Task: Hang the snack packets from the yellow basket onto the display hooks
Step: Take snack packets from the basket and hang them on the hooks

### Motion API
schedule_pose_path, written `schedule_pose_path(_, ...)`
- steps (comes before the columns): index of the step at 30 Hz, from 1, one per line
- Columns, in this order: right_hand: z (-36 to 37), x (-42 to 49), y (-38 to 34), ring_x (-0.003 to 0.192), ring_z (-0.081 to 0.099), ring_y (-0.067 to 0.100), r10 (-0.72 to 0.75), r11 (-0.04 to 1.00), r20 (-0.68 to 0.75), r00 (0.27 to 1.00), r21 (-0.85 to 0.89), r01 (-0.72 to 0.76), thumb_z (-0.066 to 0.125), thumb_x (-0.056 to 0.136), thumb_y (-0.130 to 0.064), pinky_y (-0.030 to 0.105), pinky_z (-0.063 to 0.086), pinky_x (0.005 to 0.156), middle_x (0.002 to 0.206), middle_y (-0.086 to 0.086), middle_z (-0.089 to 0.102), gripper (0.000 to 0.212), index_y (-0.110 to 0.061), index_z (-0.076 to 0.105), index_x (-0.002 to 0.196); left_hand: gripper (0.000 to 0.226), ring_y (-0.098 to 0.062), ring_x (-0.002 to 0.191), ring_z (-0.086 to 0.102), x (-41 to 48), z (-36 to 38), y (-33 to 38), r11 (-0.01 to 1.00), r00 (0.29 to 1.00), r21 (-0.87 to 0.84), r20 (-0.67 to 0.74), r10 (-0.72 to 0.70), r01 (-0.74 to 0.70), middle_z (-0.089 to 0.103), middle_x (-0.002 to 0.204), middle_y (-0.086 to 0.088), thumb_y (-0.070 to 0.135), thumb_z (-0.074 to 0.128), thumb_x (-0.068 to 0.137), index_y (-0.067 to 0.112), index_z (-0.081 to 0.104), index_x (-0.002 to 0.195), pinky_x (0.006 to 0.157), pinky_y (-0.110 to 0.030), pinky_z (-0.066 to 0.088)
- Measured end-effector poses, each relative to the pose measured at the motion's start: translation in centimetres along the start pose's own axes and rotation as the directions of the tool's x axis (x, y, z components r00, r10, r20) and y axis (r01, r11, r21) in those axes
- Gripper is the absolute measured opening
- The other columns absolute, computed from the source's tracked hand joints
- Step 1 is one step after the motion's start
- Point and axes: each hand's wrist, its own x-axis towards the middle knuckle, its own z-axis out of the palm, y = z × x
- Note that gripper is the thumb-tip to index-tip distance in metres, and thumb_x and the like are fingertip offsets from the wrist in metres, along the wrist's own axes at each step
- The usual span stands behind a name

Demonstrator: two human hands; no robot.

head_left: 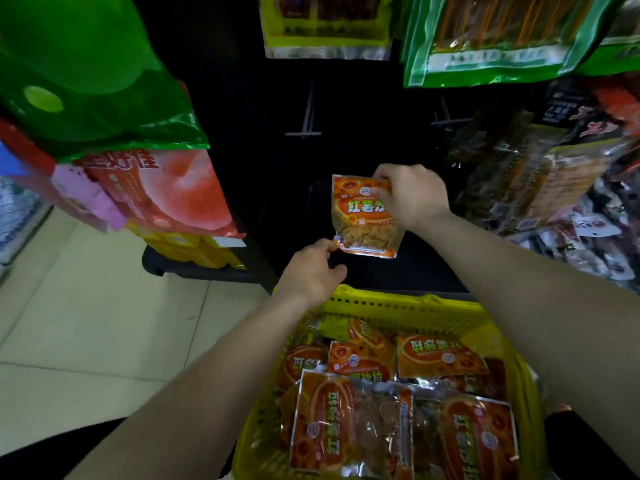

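Note:
An orange snack packet (363, 223) is held upright in front of the dark display panel, above the basket. My right hand (410, 195) grips its top right corner. My left hand (313, 268) pinches its bottom left corner. Below, the yellow basket (398, 303) holds several more orange packets (440, 358) lying flat. Two bare metal display hooks stick out of the panel above the held packet, one (306, 116) up and to the left, the other (445, 116) up and to the right.
Green packets (485, 36) and a yellow-edged packet (325, 26) hang at the top. A big green bag (86, 81) and a peach-print bag (173, 192) hang at left. Dark snack packs (554, 174) crowd the right. Tiled floor (86, 323) lies at left.

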Motion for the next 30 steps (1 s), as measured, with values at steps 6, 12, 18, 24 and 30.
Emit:
schedule_pose_path(6, 7.4, 7.0, 1.6, 0.093, 0.067, 0.031, 0.034, 0.999, -0.004, 0.999, 0.012, -0.034, 0.060, 0.095, -0.037, 0.038, 0.049, 0.073, 0.102, 0.007, 0.071, 0.022, -0.026, 0.065, 0.114, 0.061, -0.024, 0.133, 0.049, 10.6, 4.3, -1.4, 0.998, 1.000, 0.062, 0.031, 0.000, -0.002, 0.044, 0.152, 0.000, 0.038, 0.062, 0.093, 0.034, 0.038, 0.148, 0.108, -0.037, 0.043)
schedule_pose_path(12, 11.6, 12.8, 2.4, 0.096, 0.065, 0.031, -0.024, 1.000, -0.005, 1.000, -0.007, 0.024, 0.063, 0.094, -0.036, 0.035, 0.048, 0.066, 0.107, 0.010, 0.068, 0.023, -0.027, 0.065, 0.116, 0.077, -0.030, 0.142, 0.037, 17.9, 6.8, -3.5, 0.984, 0.997, 0.159, -0.018, -0.078, 0.080, 0.020, 0.164, 0.001, 0.039, 0.060, 0.094, 0.046, 0.012, 0.154, 0.109, -0.043, 0.039)
schedule_pose_path(18, 13.1, 17.3, 2.9, 0.100, 0.064, 0.034, -0.008, 1.000, 0.008, 1.000, 0.001, 0.008, 0.061, 0.094, -0.025, 0.033, 0.045, 0.066, 0.113, 0.014, 0.066, 0.028, -0.026, 0.064, 0.122, 0.082, -0.033, 0.147, 0.029, 23.0, 6.6, -4.5, 0.987, 0.995, 0.130, -0.041, -0.093, 0.098, 0.004, 0.168, 0.002, 0.035, 0.058, 0.096, 0.047, 0.003, 0.155, 0.112, -0.046, 0.039)
schedule_pose_path(24, 13.5, 18.4, 3.9, 0.116, 0.057, 0.038, -0.022, 0.997, 0.001, 1.000, -0.070, 0.022, 0.058, 0.092, -0.026, 0.043, 0.051, 0.087, 0.128, 0.017, 0.061, 0.047, -0.022, 0.051, 0.139, 0.085, -0.029, 0.146, 0.031, 26.6, 6.7, -5.2, 0.995, 0.996, 0.080, -0.065, -0.055, 0.060, 0.014, 0.166, -0.002, 0.030, 0.062, 0.093, 0.042, 0.007, 0.157, 0.111, -0.037, 0.036)
schedule_pose_path(30, 14.8, 12.6, 7.7, 0.114, 0.051, 0.040, 0.137, 0.990, -0.049, 0.989, -0.036, -0.138, 0.060, 0.089, -0.033, 0.046, 0.050, 0.083, 0.129, 0.020, 0.051, 0.055, -0.011, 0.044, 0.137, 0.078, -0.027, 0.141, 0.038, 27.7, 7.0, -5.7, 1.000, 1.000, 0.028, -0.018, -0.013, 0.014, 0.029, 0.159, -0.003, 0.021, 0.065, 0.090, 0.035, 0.023, 0.155, 0.102, -0.029, 0.036)
